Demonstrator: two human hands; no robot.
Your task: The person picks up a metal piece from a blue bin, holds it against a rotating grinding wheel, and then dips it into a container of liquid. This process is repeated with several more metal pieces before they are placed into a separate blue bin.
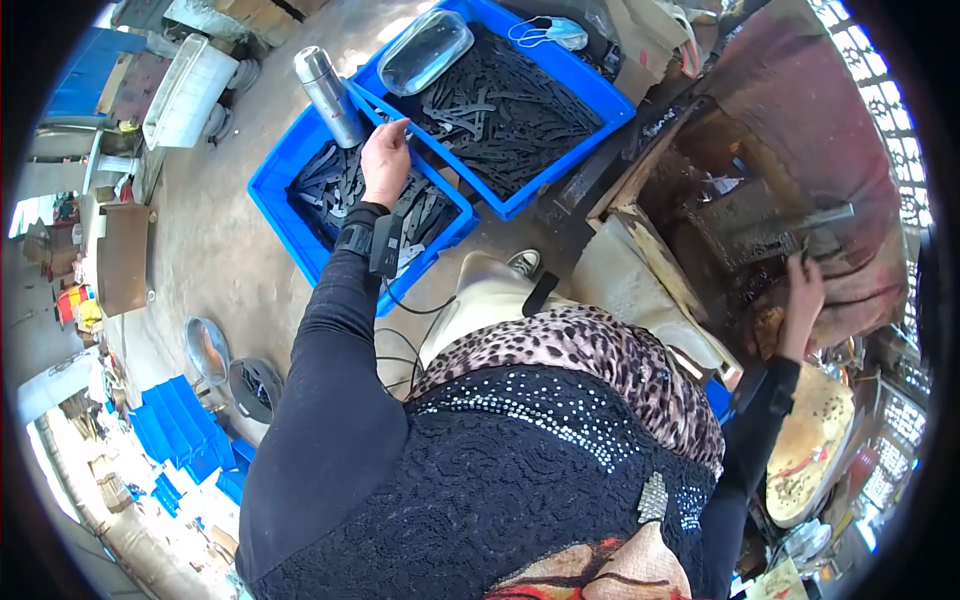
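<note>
My left hand [386, 165] is over the nearer blue bin [262, 190], beside the base of a steel vacuum flask [329, 98]. Its fingers are curled in; whatever they may hold is hidden. Dark flat metal strips [428, 215] lie loose in that bin. On the right, my right hand [804, 298] reaches to a worn workbench, its fingers stretched out and apart. Just beyond the fingertips are a dark metal block [745, 225] and a short grey rod [828, 216]. I see nothing in that hand.
A second blue bin [545, 175] full of similar strips holds a clear plastic box [425, 52] and a face mask [552, 34]. Reddish-brown sheeting [815, 120] covers the bench's far side. A white crate [190, 95], a bucket [255, 388] and blue crates [180, 425] stand on the left.
</note>
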